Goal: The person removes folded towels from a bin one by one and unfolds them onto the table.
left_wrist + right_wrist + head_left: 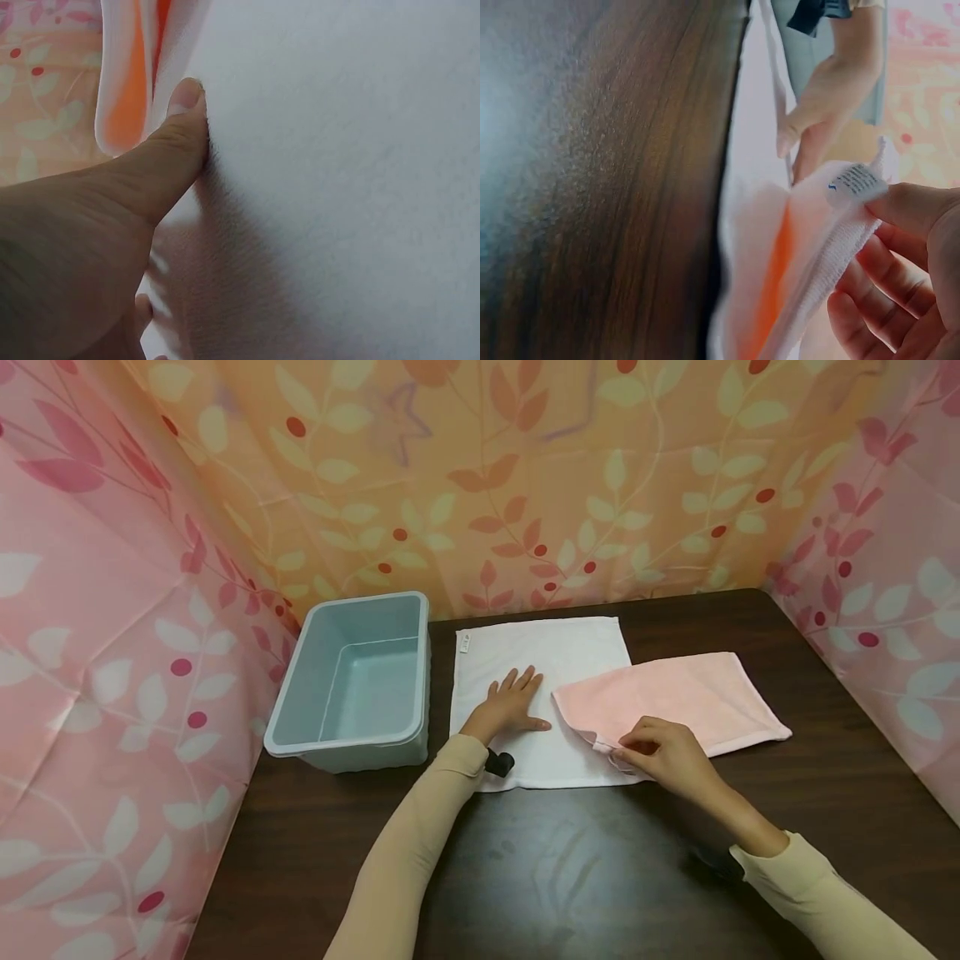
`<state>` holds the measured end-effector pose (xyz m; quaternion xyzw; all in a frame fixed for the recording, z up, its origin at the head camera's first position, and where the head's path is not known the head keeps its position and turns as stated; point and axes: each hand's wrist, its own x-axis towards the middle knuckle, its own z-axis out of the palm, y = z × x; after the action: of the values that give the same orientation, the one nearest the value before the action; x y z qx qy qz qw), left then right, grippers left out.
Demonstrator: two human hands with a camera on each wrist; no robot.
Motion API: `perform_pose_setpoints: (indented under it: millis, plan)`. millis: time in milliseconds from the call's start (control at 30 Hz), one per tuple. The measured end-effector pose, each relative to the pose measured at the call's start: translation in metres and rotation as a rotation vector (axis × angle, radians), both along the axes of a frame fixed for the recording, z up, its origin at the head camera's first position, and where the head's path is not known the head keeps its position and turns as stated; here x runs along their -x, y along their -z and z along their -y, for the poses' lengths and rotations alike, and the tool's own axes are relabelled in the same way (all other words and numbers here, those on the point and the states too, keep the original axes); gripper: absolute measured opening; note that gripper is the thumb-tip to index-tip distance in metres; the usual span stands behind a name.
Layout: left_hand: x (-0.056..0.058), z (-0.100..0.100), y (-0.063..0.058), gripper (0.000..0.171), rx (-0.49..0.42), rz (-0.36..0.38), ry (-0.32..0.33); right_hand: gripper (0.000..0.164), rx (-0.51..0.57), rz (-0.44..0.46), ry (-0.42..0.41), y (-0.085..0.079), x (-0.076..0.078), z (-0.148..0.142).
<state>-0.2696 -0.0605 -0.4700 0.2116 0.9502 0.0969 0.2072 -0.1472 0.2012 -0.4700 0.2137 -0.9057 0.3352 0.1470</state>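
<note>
A white cloth (540, 652) lies spread on the table. My left hand (510, 703) rests on it with fingers spread; in the left wrist view the thumb (180, 120) lies against the white fabric. Partly over the cloth's right side is a folded pink cloth (690, 693). At its near left corner my right hand (667, 752) pinches the edge between thumb and fingers, lifting it a little. A printed label (855, 180) shows beside the right thumb in the right wrist view. Orange shading appears inside the raised fold.
A light blue-grey plastic bin (348, 747) stands to the left of the white cloth. Dark wood table (525, 877) extends in front of both cloths. Floral curtains (525, 485) hang behind the table and along both sides.
</note>
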Motion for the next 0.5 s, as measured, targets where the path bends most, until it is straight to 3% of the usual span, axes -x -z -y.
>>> perform_pose_setpoints:
  millis: [200,367,500]
  plan:
    - [0.001,0.0,-0.001,0.099,0.002,0.007,-0.002,0.017,0.031,-0.019,-0.026,-0.007,-0.015,-0.005]
    - [0.001,0.0,0.001,0.099,0.008,0.002,0.001,0.021,0.056,-0.017,-0.111,-0.01,-0.027,-0.001]
    - [0.0,-0.001,0.0,0.098,0.007,0.002,-0.001,0.019,0.021,0.023,-0.172,-0.002,-0.032,0.004]
